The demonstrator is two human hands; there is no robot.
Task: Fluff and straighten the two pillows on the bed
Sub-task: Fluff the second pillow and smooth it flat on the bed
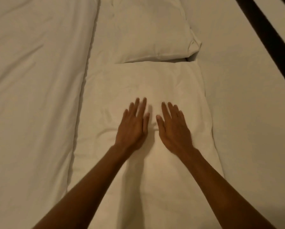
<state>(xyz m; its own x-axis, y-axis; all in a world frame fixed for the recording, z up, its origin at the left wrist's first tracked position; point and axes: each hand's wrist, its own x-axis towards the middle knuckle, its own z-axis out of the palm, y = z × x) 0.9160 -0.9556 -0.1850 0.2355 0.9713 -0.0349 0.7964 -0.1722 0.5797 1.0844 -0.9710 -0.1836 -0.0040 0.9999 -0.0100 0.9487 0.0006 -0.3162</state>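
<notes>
Two white pillows lie end to end on the bed. The near pillow (145, 86) fills the middle of the view, with creases around its centre. The far pillow (148, 30) lies just beyond it, its near right corner bunched up. My left hand (133, 128) and my right hand (173, 129) rest flat, palms down, side by side on the near pillow's middle. Their fingers are spread and point away from me, and neither hand holds anything. The left hand's fingertips are slightly blurred.
A white duvet (34, 90) covers the bed to the left of the pillows, its folded edge running alongside them. Bare white sheet (246, 96) lies to the right. A dark headboard or frame edge (270, 38) crosses the top right corner.
</notes>
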